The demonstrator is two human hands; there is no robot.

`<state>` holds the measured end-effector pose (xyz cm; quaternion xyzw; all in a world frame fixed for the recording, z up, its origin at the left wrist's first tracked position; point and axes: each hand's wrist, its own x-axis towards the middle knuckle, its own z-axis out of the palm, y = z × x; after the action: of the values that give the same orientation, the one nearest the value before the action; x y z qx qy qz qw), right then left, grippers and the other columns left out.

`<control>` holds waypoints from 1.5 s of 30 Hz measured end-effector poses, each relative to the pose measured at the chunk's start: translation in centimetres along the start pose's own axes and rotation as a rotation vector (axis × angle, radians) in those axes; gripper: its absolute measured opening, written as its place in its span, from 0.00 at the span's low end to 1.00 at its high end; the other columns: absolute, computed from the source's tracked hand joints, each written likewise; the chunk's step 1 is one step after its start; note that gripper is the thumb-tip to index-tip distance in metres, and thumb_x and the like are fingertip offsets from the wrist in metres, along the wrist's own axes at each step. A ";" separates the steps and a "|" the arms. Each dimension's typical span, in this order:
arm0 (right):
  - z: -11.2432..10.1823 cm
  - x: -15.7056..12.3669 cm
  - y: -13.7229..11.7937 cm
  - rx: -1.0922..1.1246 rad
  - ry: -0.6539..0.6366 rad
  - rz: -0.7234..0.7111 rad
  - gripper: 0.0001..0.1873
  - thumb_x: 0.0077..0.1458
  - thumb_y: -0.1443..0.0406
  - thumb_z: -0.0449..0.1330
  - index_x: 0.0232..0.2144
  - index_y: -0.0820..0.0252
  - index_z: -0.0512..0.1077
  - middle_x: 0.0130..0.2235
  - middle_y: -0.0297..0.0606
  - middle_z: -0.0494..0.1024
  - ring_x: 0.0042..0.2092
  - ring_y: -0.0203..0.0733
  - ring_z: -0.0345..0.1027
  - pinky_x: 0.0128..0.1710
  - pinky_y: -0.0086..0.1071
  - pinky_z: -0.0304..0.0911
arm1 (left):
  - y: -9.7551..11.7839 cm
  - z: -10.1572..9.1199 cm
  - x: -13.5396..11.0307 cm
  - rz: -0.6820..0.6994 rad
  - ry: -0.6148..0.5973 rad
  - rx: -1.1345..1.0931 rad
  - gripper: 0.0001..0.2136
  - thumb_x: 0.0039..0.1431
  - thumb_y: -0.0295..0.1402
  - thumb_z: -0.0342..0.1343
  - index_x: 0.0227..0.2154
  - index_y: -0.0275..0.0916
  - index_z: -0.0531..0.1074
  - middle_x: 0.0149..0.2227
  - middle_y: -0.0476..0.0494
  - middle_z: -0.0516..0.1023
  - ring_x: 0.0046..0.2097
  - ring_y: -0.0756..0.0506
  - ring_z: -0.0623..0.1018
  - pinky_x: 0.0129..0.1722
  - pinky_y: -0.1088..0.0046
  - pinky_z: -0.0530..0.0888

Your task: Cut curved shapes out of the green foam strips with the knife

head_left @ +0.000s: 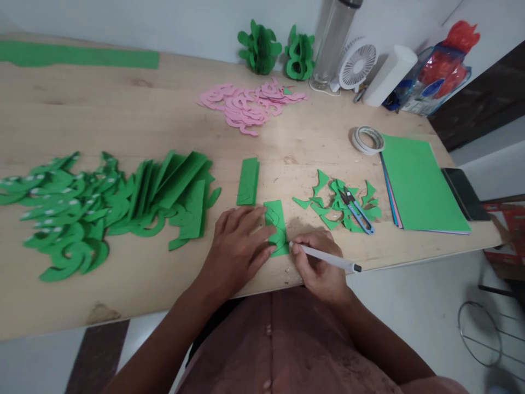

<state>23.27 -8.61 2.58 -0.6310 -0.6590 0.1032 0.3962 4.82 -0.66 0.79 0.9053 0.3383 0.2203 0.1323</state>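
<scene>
Under the fingers of my left hand (pixel 238 246) lies a small green paper piece (pixel 277 210) with curved outlines drawn on it. That hand is spread flat, pressing the paper's left edge to the table. My right hand (pixel 320 260) grips a white pen (pixel 328 257) with a dark end cap, its tip side at the paper's right edge. Just beyond stands a folded green paper strip (pixel 248 183) with a drawn curve. To the right, blue-handled thread snips (pixel 357 212) rest on green paper scraps (pixel 328 210).
Cut green shapes (pixel 77 219) and folded green papers (pixel 176 180) cover the table's left. Pink cutouts (pixel 246 106) lie farther back. Tape rolls (pixel 368 140) touch a green paper stack (pixel 426 186), near a dark phone (pixel 465 194). A bottle (pixel 334 44) and fan (pixel 358 63) stand behind.
</scene>
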 end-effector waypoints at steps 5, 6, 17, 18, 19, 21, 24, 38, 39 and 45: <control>0.0 0.0 0.0 -0.017 -0.012 -0.005 0.05 0.62 0.67 0.56 0.33 0.55 0.71 0.30 0.34 0.81 0.32 0.42 0.75 0.40 0.40 0.65 | 0.0 0.0 0.0 0.009 0.000 0.007 0.10 0.65 0.35 0.52 0.46 0.44 0.74 0.57 0.37 0.72 0.59 0.32 0.67 0.59 0.43 0.65; 0.0 0.0 -0.1 -0.020 -0.013 -0.008 0.05 0.62 0.67 0.56 0.33 0.55 0.71 0.29 0.34 0.80 0.32 0.42 0.75 0.40 0.40 0.65 | 0.0 0.0 0.0 0.011 0.006 0.007 0.10 0.65 0.35 0.53 0.46 0.44 0.74 0.57 0.37 0.72 0.59 0.32 0.67 0.59 0.43 0.65; 0.0 0.0 0.1 -0.009 -0.006 0.007 0.06 0.61 0.66 0.56 0.32 0.55 0.71 0.29 0.34 0.80 0.32 0.41 0.75 0.39 0.39 0.64 | 0.0 0.1 0.0 0.006 0.005 0.011 0.10 0.65 0.36 0.53 0.45 0.44 0.75 0.57 0.37 0.73 0.60 0.32 0.68 0.60 0.44 0.65; 0.0 0.0 0.1 -0.013 -0.001 0.002 0.06 0.61 0.66 0.56 0.32 0.55 0.71 0.29 0.34 0.80 0.32 0.42 0.75 0.39 0.39 0.64 | 0.0 0.1 0.0 0.007 0.004 0.012 0.10 0.65 0.36 0.53 0.45 0.44 0.75 0.57 0.37 0.73 0.59 0.32 0.68 0.59 0.43 0.65; 0.1 0.0 0.1 -0.017 0.004 -0.002 0.05 0.62 0.66 0.56 0.32 0.56 0.71 0.29 0.34 0.80 0.32 0.42 0.75 0.40 0.39 0.64 | 0.0 0.1 0.0 0.011 0.003 0.012 0.10 0.65 0.36 0.53 0.46 0.44 0.75 0.57 0.36 0.72 0.59 0.32 0.68 0.59 0.42 0.65; 0.1 0.0 0.1 -0.022 0.005 -0.003 0.06 0.62 0.66 0.56 0.32 0.56 0.71 0.29 0.34 0.80 0.32 0.42 0.75 0.40 0.39 0.64 | 0.0 0.0 0.1 0.018 0.005 0.011 0.11 0.65 0.36 0.52 0.46 0.43 0.75 0.57 0.35 0.72 0.59 0.31 0.68 0.58 0.41 0.65; 0.1 0.0 0.1 -0.021 0.004 0.008 0.06 0.62 0.66 0.56 0.32 0.55 0.71 0.29 0.34 0.80 0.32 0.41 0.75 0.40 0.40 0.63 | 0.0 0.0 0.1 0.020 0.002 0.005 0.11 0.65 0.36 0.52 0.46 0.42 0.75 0.57 0.34 0.72 0.59 0.30 0.68 0.58 0.41 0.66; 0.3 0.0 0.1 -0.008 0.021 0.022 0.06 0.63 0.65 0.56 0.34 0.55 0.73 0.31 0.36 0.82 0.34 0.43 0.76 0.40 0.42 0.66 | 0.0 0.1 0.0 0.006 -0.002 0.016 0.10 0.64 0.36 0.54 0.46 0.44 0.75 0.57 0.37 0.72 0.60 0.32 0.67 0.59 0.43 0.65; 0.3 0.0 0.1 -0.006 0.021 0.021 0.06 0.63 0.65 0.56 0.35 0.55 0.73 0.31 0.36 0.82 0.34 0.43 0.77 0.40 0.42 0.66 | 0.0 0.0 0.0 0.010 -0.001 0.017 0.10 0.65 0.36 0.54 0.46 0.44 0.75 0.57 0.36 0.72 0.60 0.32 0.67 0.59 0.43 0.65; 0.3 0.0 0.2 0.005 0.010 0.034 0.06 0.63 0.65 0.56 0.35 0.55 0.73 0.32 0.37 0.82 0.36 0.44 0.77 0.41 0.43 0.66 | 0.0 0.0 0.0 0.013 -0.001 0.014 0.10 0.65 0.36 0.53 0.46 0.44 0.74 0.57 0.36 0.72 0.59 0.32 0.67 0.59 0.44 0.64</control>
<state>23.20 -8.45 2.26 -0.6416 -0.6459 0.1083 0.3993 4.85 -0.66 0.86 0.9085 0.3338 0.2184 0.1247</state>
